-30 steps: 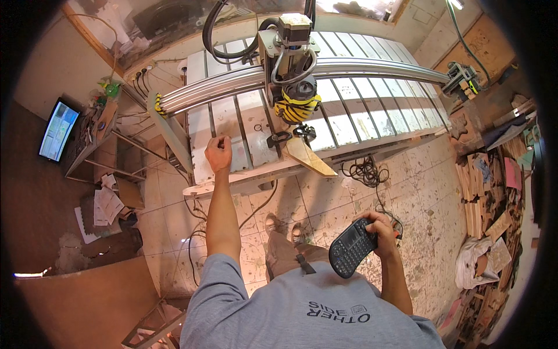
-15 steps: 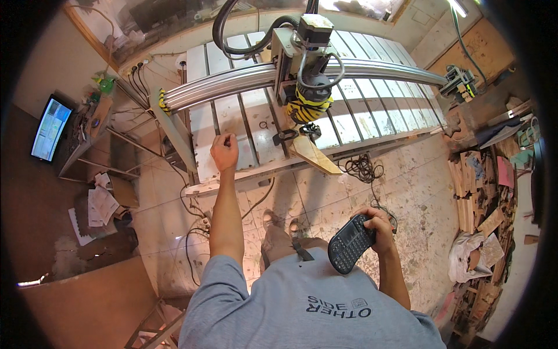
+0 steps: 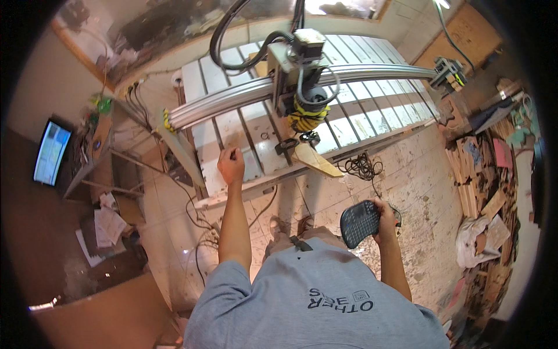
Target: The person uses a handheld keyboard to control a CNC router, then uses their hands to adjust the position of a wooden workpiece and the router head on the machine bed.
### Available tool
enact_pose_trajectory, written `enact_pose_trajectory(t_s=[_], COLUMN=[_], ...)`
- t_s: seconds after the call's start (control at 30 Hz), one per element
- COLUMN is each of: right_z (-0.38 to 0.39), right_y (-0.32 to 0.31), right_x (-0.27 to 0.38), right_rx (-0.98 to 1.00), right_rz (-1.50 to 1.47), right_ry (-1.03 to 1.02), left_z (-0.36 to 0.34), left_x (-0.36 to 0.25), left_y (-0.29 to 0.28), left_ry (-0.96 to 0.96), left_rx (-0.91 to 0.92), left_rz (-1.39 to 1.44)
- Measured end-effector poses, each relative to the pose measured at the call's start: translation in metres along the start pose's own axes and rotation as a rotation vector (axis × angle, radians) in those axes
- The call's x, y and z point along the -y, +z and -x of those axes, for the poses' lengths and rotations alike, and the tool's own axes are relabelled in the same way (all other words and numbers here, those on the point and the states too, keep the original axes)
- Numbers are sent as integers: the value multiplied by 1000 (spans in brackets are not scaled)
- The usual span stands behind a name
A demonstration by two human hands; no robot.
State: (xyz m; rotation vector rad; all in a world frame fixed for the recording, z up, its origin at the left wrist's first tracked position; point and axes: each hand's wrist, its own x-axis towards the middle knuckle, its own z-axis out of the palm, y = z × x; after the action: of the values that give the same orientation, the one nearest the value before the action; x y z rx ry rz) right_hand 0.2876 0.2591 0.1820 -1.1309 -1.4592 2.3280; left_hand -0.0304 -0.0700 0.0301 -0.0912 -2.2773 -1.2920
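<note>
Right hand: my right hand [image 3: 385, 220] wraps closed around a small black keypad remote [image 3: 359, 223], held at waist height above the floor.
Left hand: my left hand [image 3: 231, 165], fingers curled shut and empty, rests on the slatted machine bed [image 3: 232, 131].
Machine: gantry [image 3: 302, 81] and spindle head [image 3: 307, 110] stand beyond the left hand.
Room: paint-spattered floor [image 3: 407, 186], scrap wood [image 3: 482, 186] right, lit monitor [image 3: 51, 152] left.
</note>
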Motion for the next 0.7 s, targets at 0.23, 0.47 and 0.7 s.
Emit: enact_pose_trajectory(t_s=[0.23,0.47,0.7], right_z=[-84,-195,-352], right_y=[-54,-63,-115], right_x=[-20,-25,5], right_rx=[-303,-330,-470], right_rz=[-381,-426,-153], right_ry=[-292,-269,-350], left_z=[3,-2,6], left_x=[31,57,12], left_y=[22,9,41], left_ry=[23,54,-208], left_rx=[8,17,66], left_rz=[45,-59,-96])
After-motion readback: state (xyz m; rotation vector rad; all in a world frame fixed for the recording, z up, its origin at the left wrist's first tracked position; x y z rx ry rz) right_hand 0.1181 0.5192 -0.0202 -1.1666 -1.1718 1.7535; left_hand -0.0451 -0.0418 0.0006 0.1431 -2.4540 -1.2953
